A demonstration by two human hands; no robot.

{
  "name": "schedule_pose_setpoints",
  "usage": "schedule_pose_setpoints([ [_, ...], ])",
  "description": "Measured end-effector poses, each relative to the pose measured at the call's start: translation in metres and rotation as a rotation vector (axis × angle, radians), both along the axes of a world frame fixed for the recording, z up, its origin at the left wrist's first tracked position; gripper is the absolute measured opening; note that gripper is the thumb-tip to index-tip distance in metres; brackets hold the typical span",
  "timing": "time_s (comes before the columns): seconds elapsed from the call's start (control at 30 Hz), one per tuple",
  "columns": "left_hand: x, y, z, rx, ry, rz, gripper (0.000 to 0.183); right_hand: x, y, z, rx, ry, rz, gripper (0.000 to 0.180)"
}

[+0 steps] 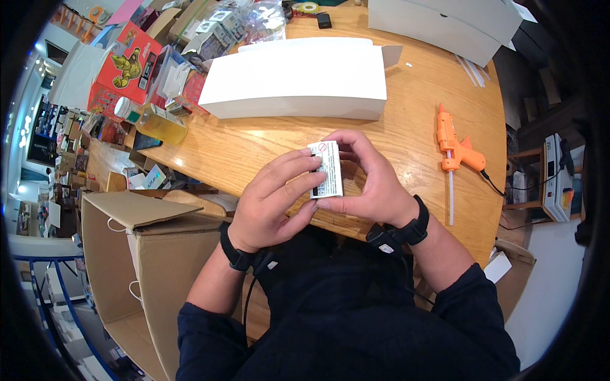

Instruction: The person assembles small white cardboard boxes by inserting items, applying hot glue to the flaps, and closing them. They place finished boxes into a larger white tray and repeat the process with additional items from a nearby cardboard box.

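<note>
A small white printed box (333, 166) is held between my two hands above the near edge of the wooden table. My left hand (281, 193) has its fingertips laid over the box's upper face and left side. Around the right side curls my right hand (364, 178), its thumb at the near corner and its fingers at the far end. Beyond the hands lies a long white cardboard box (295, 78) with an end flap folded out. An orange hot glue gun (452, 143) with a glue stick in it rests to the right.
At the left stand a bottle of yellow liquid (162, 125) and a red box (128, 66). Glue sticks (472, 71) lie by a large white box (443, 24) at the far right. A big open cardboard carton (176, 247) is beside me at the left, below table height.
</note>
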State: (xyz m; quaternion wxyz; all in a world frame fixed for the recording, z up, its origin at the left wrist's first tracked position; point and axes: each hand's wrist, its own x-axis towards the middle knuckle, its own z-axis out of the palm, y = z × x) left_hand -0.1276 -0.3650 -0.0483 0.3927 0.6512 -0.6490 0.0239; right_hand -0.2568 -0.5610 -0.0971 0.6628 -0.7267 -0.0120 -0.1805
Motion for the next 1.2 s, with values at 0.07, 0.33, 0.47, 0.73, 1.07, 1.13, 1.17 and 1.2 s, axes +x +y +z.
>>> schedule_pose_setpoints([
  [0.07,0.000,0.000,0.001,0.011,-0.015,0.001,0.048,0.001,0.000,0.000,0.005,-0.013,0.000,0.090],
  [0.33,0.000,-0.004,0.012,0.084,-0.169,0.020,0.052,-0.002,-0.002,0.007,-0.060,-0.014,-0.015,0.088],
  [0.47,-0.006,-0.008,0.018,0.128,-0.263,0.053,0.055,-0.001,0.001,0.007,0.017,-0.026,-0.002,0.087],
  [0.73,-0.008,-0.012,0.030,0.190,-0.256,0.024,0.048,0.000,0.002,0.004,0.000,-0.039,-0.031,0.082],
  [1.07,-0.016,-0.026,-0.007,-0.054,-0.051,-0.033,0.059,-0.001,0.002,0.005,0.032,-0.011,-0.035,0.082],
  [1.13,-0.016,-0.024,-0.011,-0.013,-0.047,-0.016,0.057,-0.002,0.002,0.007,0.010,0.033,-0.020,0.085],
  [1.17,-0.015,-0.023,-0.013,-0.009,-0.049,-0.010,0.056,-0.003,0.002,0.009,0.017,0.052,-0.015,0.086],
  [1.2,-0.014,-0.023,-0.014,-0.016,-0.051,0.003,0.052,-0.005,0.002,0.010,0.023,0.072,-0.007,0.087],
])
